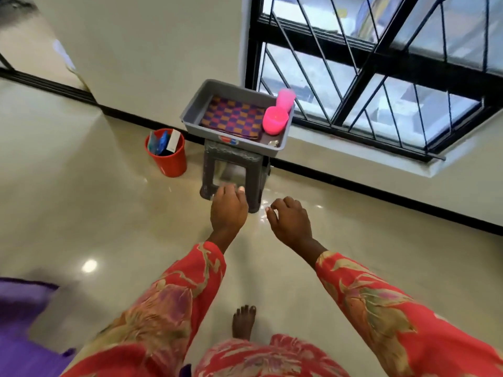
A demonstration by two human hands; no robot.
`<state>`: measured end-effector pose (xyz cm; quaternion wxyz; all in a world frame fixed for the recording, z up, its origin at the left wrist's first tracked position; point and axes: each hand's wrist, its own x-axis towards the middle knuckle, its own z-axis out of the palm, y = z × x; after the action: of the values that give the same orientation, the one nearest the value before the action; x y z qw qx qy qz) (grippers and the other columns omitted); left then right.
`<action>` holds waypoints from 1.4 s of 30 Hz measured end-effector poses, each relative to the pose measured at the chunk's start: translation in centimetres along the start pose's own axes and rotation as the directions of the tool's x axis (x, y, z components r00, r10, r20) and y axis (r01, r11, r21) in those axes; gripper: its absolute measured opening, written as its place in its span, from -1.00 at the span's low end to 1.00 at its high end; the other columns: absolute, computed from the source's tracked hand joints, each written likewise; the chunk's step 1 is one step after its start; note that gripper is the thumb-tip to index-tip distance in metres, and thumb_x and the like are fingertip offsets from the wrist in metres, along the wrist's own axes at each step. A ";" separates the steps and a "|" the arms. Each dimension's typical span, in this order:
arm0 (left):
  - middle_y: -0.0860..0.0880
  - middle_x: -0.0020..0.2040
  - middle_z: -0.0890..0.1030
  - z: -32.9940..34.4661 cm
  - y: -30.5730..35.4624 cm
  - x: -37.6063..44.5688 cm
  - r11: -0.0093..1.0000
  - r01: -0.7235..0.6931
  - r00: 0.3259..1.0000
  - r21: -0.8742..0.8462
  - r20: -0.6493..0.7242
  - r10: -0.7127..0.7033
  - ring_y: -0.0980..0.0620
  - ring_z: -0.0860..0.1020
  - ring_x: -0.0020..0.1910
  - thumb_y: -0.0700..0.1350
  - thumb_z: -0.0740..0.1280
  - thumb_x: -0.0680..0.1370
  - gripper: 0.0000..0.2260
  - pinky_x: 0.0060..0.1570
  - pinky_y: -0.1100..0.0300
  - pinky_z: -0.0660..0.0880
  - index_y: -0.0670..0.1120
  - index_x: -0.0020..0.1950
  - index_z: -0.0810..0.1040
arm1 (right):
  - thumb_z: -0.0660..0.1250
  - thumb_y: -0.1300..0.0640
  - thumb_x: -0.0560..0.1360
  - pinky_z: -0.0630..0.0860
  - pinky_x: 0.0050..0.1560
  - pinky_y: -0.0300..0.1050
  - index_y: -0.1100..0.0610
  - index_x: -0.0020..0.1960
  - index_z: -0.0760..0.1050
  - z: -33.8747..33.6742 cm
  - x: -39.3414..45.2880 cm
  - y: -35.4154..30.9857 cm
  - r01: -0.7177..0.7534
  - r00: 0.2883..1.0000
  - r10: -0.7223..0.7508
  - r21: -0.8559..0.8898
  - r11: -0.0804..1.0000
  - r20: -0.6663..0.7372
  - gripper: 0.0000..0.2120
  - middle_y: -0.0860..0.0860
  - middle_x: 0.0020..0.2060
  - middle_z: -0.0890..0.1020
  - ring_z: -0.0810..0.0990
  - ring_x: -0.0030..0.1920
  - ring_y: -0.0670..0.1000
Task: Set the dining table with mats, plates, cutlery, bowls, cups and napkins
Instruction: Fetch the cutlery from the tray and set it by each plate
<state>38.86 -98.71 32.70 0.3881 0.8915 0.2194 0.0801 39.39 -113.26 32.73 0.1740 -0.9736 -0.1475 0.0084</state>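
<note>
Where chequered mat (232,118) lies, rectangular tray (196,104).

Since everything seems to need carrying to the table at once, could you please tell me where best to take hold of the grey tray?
Grip the tray by its two short end rims, left hand on the left end and right hand on the right. Its flared lip overhangs the narrower stool, leaving finger room underneath. Keep it level, since the cup stands upright at the right end.

A red bucket (169,157) is set on the glossy floor (81,202), just left of a dark plastic stool (234,170), and is filled with a white box and blue packets. A black-barred window (381,72) is seen above. Purple fabric (19,322) is glimpsed at lower left.
</note>
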 end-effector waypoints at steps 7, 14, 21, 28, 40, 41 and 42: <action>-0.17 0.38 0.39 1.6 2.8 6.5 0.993 -0.062 0.992 0.102 0.117 0.050 -0.11 0.35 0.37 -0.03 0.08 0.64 -0.62 0.33 0.04 0.30 -0.22 0.38 0.36 | 0.18 0.04 0.57 0.40 -0.11 -0.03 0.24 0.00 0.52 -0.9 7.2 2.4 -0.068 0.997 0.070 0.058 0.996 -0.021 -0.73 0.18 -0.06 0.55 0.49 -0.05 0.19; -0.13 0.49 0.27 4.2 4.5 12.9 0.969 -0.189 0.946 0.161 0.293 0.136 -0.04 0.19 0.49 -0.05 0.07 0.65 -0.58 0.44 0.10 0.11 -0.17 0.49 0.23 | 0.17 0.06 0.56 0.42 -0.05 -0.03 0.23 -0.01 0.51 -0.7 15.2 5.2 -0.151 0.988 0.153 0.140 0.979 0.000 -0.74 0.18 -0.03 0.55 0.50 -0.01 0.19; -0.16 0.44 0.33 6.6 7.1 21.2 0.934 -0.259 0.907 0.246 0.394 0.148 -0.08 0.26 0.44 -0.07 0.10 0.64 -0.59 0.39 0.08 0.21 -0.17 0.47 0.27 | 0.16 0.09 0.56 0.41 0.00 0.00 0.25 0.03 0.49 0.4 24.6 8.9 -0.391 0.920 0.385 0.253 0.885 0.075 -0.75 0.22 0.04 0.54 0.47 0.07 0.21; -0.14 0.41 0.38 9.6 8.8 29.6 0.900 -0.288 0.877 0.326 0.468 0.111 -0.08 0.31 0.39 -0.07 0.10 0.64 -0.61 0.36 0.08 0.25 -0.17 0.46 0.29 | 0.15 0.14 0.54 0.38 -0.07 -0.05 0.27 0.03 0.48 1.5 32.0 11.4 -0.522 0.853 0.491 0.277 0.807 0.179 -0.77 0.25 0.05 0.54 0.48 0.06 0.23; -0.16 0.18 0.54 12.9 6.7 39.5 0.871 -0.359 0.729 0.337 0.684 0.036 -0.10 0.47 0.15 -0.11 0.17 0.61 -0.74 0.12 0.10 0.38 -0.19 0.21 0.51 | 0.17 0.20 0.52 0.46 -0.03 -0.05 0.24 0.05 0.55 4.9 38.7 11.4 -0.647 0.753 0.593 0.158 0.746 0.286 -0.78 0.20 0.05 0.58 0.53 0.07 0.19; -0.16 0.16 0.55 13.0 6.2 40.6 0.862 -0.383 0.704 0.332 0.709 0.040 -0.10 0.48 0.13 -0.11 0.17 0.61 -0.75 0.09 0.11 0.39 -0.18 0.19 0.52 | 0.18 0.20 0.52 0.47 -0.03 -0.05 0.24 0.05 0.55 5.4 39.3 11.2 -0.661 0.739 0.607 0.139 0.738 0.293 -0.78 0.20 0.04 0.58 0.54 0.07 0.19; -0.16 0.14 0.56 13.1 5.7 41.5 0.857 -0.399 0.678 0.328 0.735 0.034 -0.11 0.49 0.11 -0.12 0.17 0.61 -0.76 0.06 0.11 0.39 -0.18 0.16 0.54 | 0.18 0.20 0.51 0.48 -0.03 -0.05 0.23 0.05 0.55 5.7 39.7 10.9 -0.675 0.723 0.621 0.119 0.728 0.303 -0.78 0.21 0.04 0.59 0.55 0.06 0.20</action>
<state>81.85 -91.94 26.68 0.2051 0.9383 -0.0445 -0.2748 80.06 -109.54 25.01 0.2478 -0.9286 0.1861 0.2043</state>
